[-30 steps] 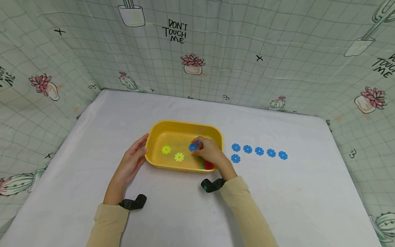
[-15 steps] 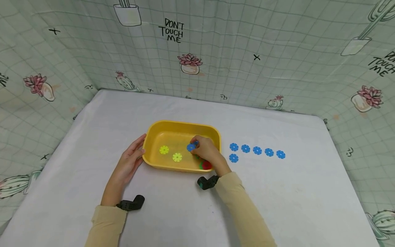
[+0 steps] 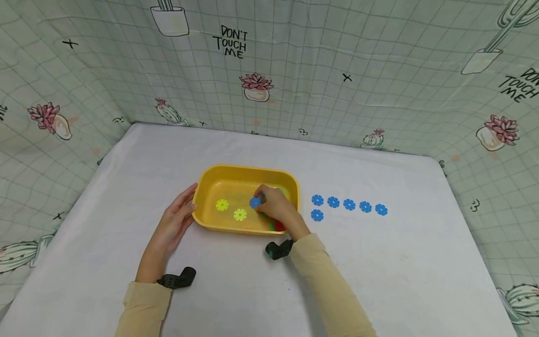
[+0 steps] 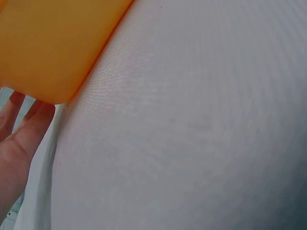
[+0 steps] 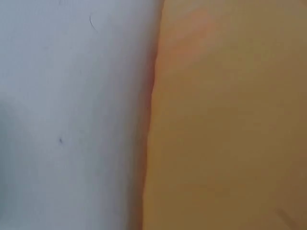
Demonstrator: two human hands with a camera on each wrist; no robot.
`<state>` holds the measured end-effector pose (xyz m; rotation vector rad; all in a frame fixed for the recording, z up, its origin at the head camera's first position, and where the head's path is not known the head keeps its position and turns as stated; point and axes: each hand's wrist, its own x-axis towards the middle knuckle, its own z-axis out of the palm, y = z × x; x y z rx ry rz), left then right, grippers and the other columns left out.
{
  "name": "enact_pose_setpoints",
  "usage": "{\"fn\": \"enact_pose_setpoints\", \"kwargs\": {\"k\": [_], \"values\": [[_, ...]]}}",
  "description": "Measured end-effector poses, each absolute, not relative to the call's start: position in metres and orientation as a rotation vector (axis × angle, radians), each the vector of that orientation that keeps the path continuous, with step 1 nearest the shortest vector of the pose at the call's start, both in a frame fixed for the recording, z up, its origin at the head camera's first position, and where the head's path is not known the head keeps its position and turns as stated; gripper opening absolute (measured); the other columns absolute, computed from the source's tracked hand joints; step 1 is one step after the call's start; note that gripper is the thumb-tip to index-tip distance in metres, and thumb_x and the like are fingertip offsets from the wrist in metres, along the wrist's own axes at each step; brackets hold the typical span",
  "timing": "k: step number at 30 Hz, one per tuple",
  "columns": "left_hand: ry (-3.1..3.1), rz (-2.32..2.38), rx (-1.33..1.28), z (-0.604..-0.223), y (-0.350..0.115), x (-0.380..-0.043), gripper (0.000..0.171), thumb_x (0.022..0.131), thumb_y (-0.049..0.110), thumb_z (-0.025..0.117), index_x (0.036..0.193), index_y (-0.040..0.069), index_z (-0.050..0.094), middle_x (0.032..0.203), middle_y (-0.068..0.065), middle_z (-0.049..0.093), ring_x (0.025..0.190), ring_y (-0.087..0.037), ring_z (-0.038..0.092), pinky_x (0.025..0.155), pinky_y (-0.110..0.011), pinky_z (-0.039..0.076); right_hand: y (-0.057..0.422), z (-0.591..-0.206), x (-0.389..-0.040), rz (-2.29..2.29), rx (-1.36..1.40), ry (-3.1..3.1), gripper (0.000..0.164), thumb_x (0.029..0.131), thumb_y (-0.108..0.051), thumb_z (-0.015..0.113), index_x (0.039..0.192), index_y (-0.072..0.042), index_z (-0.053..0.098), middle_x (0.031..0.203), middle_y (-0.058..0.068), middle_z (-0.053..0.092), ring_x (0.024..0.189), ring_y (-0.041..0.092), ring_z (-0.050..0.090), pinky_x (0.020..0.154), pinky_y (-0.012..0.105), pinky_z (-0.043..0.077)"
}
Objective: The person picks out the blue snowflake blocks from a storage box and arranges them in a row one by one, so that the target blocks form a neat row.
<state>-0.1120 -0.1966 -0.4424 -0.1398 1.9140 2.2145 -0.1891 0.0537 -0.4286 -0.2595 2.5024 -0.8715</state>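
Note:
My left hand (image 3: 174,221) rests against the left end of a yellow plastic tray (image 3: 248,169), fingers mostly straight along its outer wall. In the left wrist view, fingertips (image 4: 42,112) touch the tray's lower corner. Inside the tray, toward its right half, my right hand (image 3: 279,207) reaches down and pinches a blue notched plastic disc (image 3: 261,196) between thumb and fingers, which partly hide it. Another blue disc (image 3: 254,202) shows at the fingertips. Two yellow discs (image 3: 222,205) lie left of them. A red disc (image 3: 278,226) and green pieces (image 3: 281,191) show partly around the hand.
Right of the tray, several blue discs (image 3: 349,204) lie in a row on the white table (image 3: 404,262), with a single blue disc (image 3: 317,215) below the row's left end. A patterned cloth (image 3: 303,70) rises behind and at both sides. The right wrist view shows mostly tray wall (image 5: 220,124).
My right hand has shifted slightly left inside the tray, with the blue disc at its fingertips, uncovering a green piece. The left hand stays on the tray. The head view has turned a little.

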Motion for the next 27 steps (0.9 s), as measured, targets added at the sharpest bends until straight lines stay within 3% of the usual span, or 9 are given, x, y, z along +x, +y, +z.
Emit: {"fn": "enact_pose_setpoints", "kwargs": {"k": [15, 27], "values": [[1.904, 2.228, -0.130, -0.4426, -0.1970, -0.1117, 0.054, 0.098, 0.018, 0.046, 0.148, 0.018, 0.026, 0.155, -0.010, 0.020, 0.121, -0.006, 0.045, 0.092, -0.013, 0.045, 0.0437, -0.4292, -0.1830, -0.928, -0.364, 2.471, 0.027, 0.085, -0.010, 0.066, 0.109, -0.010, 0.054, 0.060, 0.002, 0.044, 0.050, 0.014, 0.045, 0.048, 0.020, 0.039], [1.910, 2.219, -0.132, -0.4415, -0.1970, -0.1113, 0.055, 0.098, 0.018, 0.046, 0.148, 0.018, 0.025, 0.155, -0.010, 0.020, 0.122, -0.006, 0.044, 0.093, -0.013, 0.044, 0.0444, -0.4312, -0.1819, -1.007, -0.357, 2.457, 0.016, 0.090, -0.012, 0.061, 0.102, -0.010, 0.051, 0.064, 0.002, 0.049, 0.050, 0.014, 0.046, 0.048, 0.021, 0.041]]}}
